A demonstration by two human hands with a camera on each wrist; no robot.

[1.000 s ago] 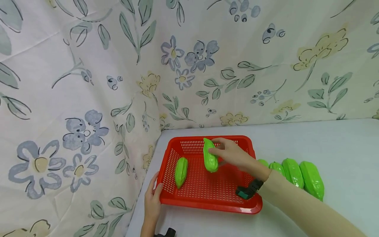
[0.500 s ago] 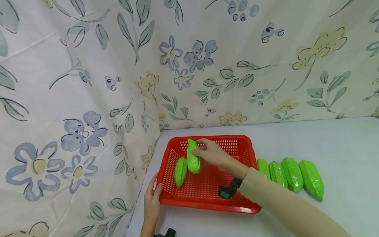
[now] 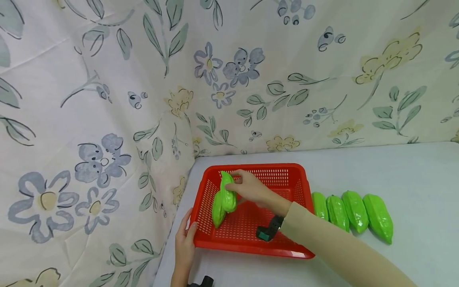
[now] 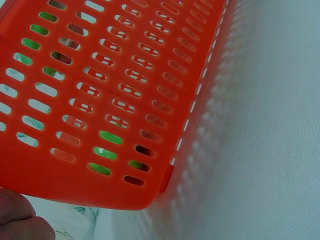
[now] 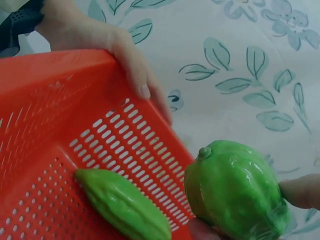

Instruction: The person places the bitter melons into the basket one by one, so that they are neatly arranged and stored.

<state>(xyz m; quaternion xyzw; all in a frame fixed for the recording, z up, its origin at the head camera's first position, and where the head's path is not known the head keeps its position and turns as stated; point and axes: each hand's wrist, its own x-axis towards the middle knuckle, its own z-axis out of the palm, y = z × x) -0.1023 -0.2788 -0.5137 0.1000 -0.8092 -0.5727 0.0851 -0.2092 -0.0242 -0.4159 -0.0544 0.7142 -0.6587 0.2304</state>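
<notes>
Glossy, ridged green plastic gourd (image 3: 228,192), wet-looking sheen. Matt red perforated plastic basket (image 3: 287,250), smooth along rim. Four more shiny green plastic gourds (image 3: 353,214) at right. Matt woven pale grey tablecloth (image 3: 394,175). Far behind, soft creased floral-print cloth backdrop (image 3: 107,99).

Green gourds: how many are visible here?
6: one lying in the red basket, one green gourd held by the right hand, four on the table beside it. None seems hidden.

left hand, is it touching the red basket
Touching. In the head view the left hand grips the red basket at its near left corner, thumb on the rim; the right wrist view shows its fingers lying along the basket's outer wall.
</notes>
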